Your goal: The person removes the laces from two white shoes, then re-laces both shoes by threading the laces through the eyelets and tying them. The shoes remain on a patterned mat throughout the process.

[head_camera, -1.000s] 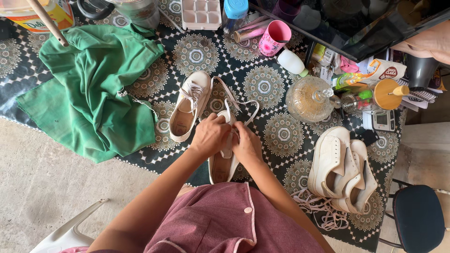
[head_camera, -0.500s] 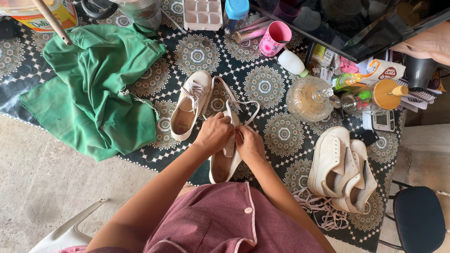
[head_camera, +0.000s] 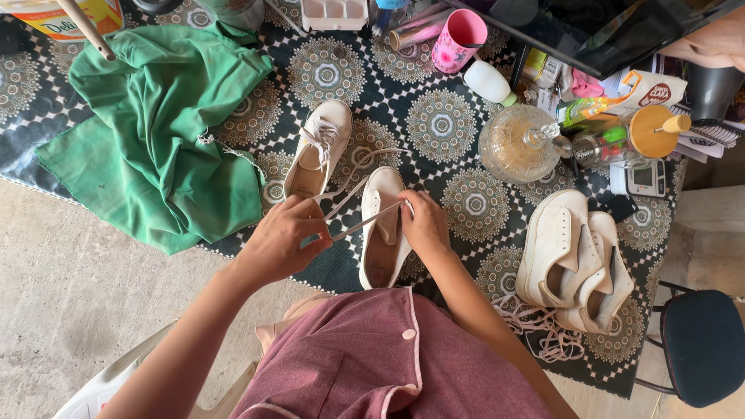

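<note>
A cream sneaker [head_camera: 382,229] lies on the patterned tablecloth [head_camera: 446,124], toe pointing away from me. My right hand [head_camera: 423,223] rests on its right side and pinches the lace near the eyelets. My left hand [head_camera: 283,237] is out to the left of the shoe, gripping the pale shoelace [head_camera: 353,206], which stretches taut from the shoe to my fingers. A second matching sneaker [head_camera: 317,151] with its lace in place lies just beyond and to the left.
A green cloth [head_camera: 155,132] covers the table's left part. A white pair of sneakers [head_camera: 570,260] and loose laces [head_camera: 539,330] lie at the right. A glass decanter [head_camera: 516,143], pink cup [head_camera: 458,39], bottles and an ice tray [head_camera: 334,12] crowd the far side. A dark stool [head_camera: 702,345] stands right.
My left hand has moved left away from the shoe, drawing the lace out taut. My right hand stayed on the shoe. The view shifted slightly toward me.
</note>
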